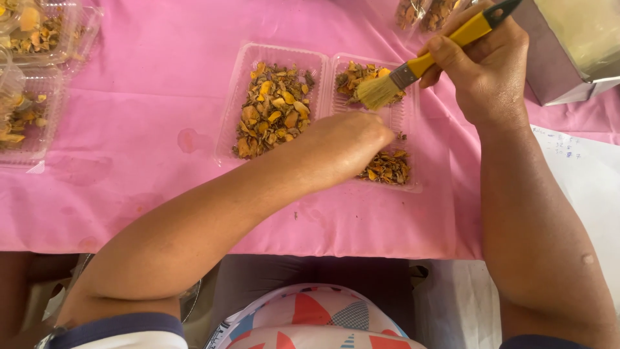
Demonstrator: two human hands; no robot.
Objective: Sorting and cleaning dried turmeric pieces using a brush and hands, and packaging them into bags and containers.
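My right hand grips a yellow-handled paintbrush, its pale bristles over the far end of a clear plastic tray. That tray holds dried orange and brown pieces at both ends. My left hand reaches across into the same tray, fingers bunched low over its middle; what they pinch is hidden. Beside it on the left, a joined clear tray is filled with the same dried pieces.
A pink cloth covers the table. More clear containers of dried pieces stand at the far left, another at the top. A grey box and white paper lie at the right.
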